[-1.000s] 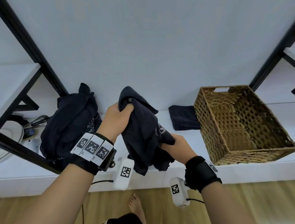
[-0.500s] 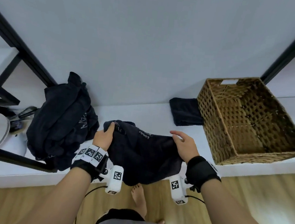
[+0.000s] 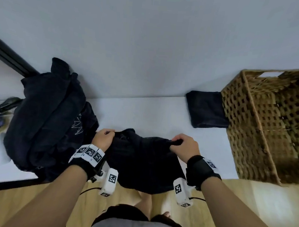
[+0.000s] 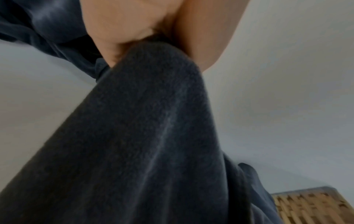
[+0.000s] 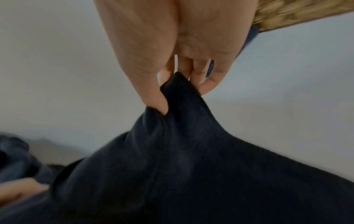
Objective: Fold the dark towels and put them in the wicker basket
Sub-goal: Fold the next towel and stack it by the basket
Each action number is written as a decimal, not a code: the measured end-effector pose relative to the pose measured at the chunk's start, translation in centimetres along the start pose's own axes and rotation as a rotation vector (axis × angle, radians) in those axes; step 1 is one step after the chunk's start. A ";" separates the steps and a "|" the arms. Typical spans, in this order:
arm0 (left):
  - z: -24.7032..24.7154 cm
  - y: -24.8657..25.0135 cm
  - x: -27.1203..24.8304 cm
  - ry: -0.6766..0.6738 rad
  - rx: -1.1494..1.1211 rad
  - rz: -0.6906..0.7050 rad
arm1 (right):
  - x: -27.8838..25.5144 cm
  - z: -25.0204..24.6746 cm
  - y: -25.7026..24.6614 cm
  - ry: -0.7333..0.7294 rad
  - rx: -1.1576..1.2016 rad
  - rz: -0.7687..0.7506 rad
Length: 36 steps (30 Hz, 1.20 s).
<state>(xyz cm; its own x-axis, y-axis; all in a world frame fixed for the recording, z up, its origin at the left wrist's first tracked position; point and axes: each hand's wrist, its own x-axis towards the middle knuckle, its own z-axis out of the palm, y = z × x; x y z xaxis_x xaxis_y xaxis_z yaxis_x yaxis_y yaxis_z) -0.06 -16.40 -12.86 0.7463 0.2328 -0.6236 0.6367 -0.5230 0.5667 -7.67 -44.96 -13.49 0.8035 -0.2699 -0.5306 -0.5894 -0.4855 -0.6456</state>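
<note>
Dark navy terry towel point(image 3: 143, 160) hangs stretched between my hands, left hand point(image 3: 103, 139) and right hand point(image 3: 184, 147) each pinching a top corner above the white bench point(image 3: 145, 113).

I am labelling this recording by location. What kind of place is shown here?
Probably a room in a home, used for laundry or storage. A white shelf with a black frame holds a pile of dark towels and a wicker basket, above a wooden floor.

- Our left hand point(image 3: 103, 139) pinches cloth between thumb and curled fingers.
- Our right hand point(image 3: 184, 147) pinches cloth between thumb and fingertips point(image 5: 205, 86), forearms extended forward.
</note>
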 end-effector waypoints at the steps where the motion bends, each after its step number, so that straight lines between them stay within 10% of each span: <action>1: 0.0 0.0 0.6 -0.003 0.017 0.016 | 0.9 0.4 -0.1 0.015 -0.056 -0.014; 11: 0.0 -0.6 6.0 0.247 -0.223 -0.023 | 7.9 0.9 0.3 0.333 0.081 0.202; 26: 2.7 -0.5 6.8 -0.019 0.679 0.193 | 7.9 4.9 0.8 0.021 -0.154 0.142; 30: 3.5 -0.9 5.9 0.108 0.999 0.515 | 7.8 4.9 0.1 -0.050 -0.371 0.025; 32: 4.3 -0.9 6.2 -0.022 1.035 0.674 | 7.8 4.4 -0.7 -0.041 -0.406 -0.007; 36: 4.9 -0.1 7.3 -0.321 1.025 0.524 | 9.2 2.4 -3.3 0.228 -0.271 -0.105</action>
<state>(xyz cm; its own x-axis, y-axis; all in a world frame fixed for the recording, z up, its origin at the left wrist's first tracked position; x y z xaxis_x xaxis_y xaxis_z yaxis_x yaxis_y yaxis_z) 4.43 -18.65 -20.11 0.6937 -0.3433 -0.6332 -0.2910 -0.9377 0.1895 1.52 -43.81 -17.58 0.8743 -0.3708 -0.3132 -0.4840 -0.7150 -0.5045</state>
